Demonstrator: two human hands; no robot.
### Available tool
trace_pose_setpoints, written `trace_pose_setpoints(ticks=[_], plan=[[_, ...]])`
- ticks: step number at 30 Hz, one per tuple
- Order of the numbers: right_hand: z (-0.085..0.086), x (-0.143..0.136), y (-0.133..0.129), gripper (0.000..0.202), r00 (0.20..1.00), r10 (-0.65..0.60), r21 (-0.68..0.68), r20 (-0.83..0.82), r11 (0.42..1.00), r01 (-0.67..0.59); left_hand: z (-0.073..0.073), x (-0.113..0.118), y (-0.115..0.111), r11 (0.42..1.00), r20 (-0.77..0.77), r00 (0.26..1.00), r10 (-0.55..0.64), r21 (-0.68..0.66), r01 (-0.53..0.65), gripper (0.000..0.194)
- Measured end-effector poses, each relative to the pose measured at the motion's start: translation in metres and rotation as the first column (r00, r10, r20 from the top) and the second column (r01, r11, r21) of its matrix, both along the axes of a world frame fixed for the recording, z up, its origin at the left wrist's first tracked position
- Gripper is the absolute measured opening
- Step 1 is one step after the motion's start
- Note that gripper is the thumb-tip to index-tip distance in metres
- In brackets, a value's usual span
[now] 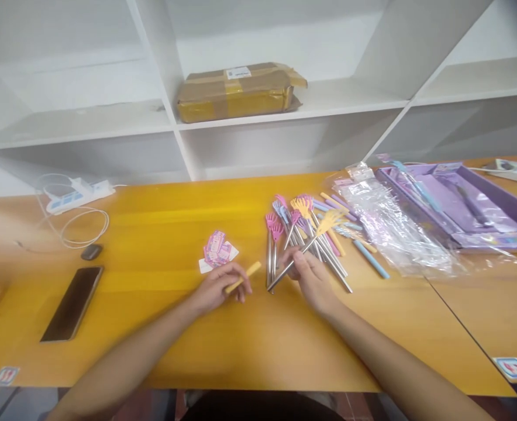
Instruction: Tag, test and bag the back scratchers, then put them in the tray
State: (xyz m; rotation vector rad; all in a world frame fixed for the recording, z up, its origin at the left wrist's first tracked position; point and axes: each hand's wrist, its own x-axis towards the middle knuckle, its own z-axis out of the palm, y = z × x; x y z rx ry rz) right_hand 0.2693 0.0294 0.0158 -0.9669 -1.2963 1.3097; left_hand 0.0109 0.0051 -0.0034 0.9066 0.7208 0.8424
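Observation:
My left hand [223,285] is closed round a short yellow handle tube [243,277], held slanted above the table. In my right hand [313,278] is a back scratcher [292,262] with a yellow hand-shaped head and a bare metal rod, its rod end pointing down-left toward the tube. The two pieces are apart. Behind my right hand lies a pile of back scratcher rods [331,257] with pink, blue and yellow heads. Loose coloured handle tubes, among them a blue tube [371,259], lie to the right. Small pink printed cards [217,250] rest just beyond my left hand.
Clear plastic bags [392,225] and a purple box [499,238] holding packaged scratchers are at the right. A phone [72,304], a power strip [81,196] and a white cable [108,222] lie at the left. Behind stands white shelving with a taped parcel [236,93].

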Motion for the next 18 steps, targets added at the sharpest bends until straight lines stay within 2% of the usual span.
trace_pose_setpoints(ticks=[2,4,7,11,14,16,18], plan=[[0.002,0.003,0.005,0.041,0.996,-0.068,0.031,-0.058,0.997,0.070,0.000,0.000,-0.001,0.999,-0.011,1.000,-0.002,0.036,0.003,0.024],[0.004,0.004,0.009,0.036,0.987,-0.117,0.045,-0.112,0.991,0.122,-0.002,-0.001,-0.002,0.997,-0.048,0.999,0.015,0.077,-0.012,0.037],[0.006,0.006,0.012,0.036,0.983,-0.120,0.018,-0.138,0.992,0.124,-0.006,-0.003,-0.003,0.993,-0.137,0.990,0.035,0.118,-0.019,0.057],[0.005,0.006,0.014,0.045,0.984,-0.114,-0.008,-0.133,0.993,0.114,-0.012,-0.006,-0.003,0.990,-0.259,0.962,0.084,0.130,-0.051,0.048],[0.003,0.006,0.014,0.046,0.988,-0.110,-0.015,-0.110,0.994,0.109,-0.010,-0.005,-0.004,0.986,-0.324,0.941,0.094,0.162,-0.043,0.043],[0.001,0.006,0.013,0.046,0.991,-0.094,-0.026,-0.094,0.995,0.092,-0.006,-0.005,-0.004,0.975,-0.371,0.923,0.100,0.222,-0.017,0.043],[-0.001,0.006,0.013,0.045,0.991,-0.094,-0.030,-0.091,0.995,0.092,0.000,-0.005,-0.003,0.941,-0.446,0.882,0.149,0.339,0.013,0.041]])
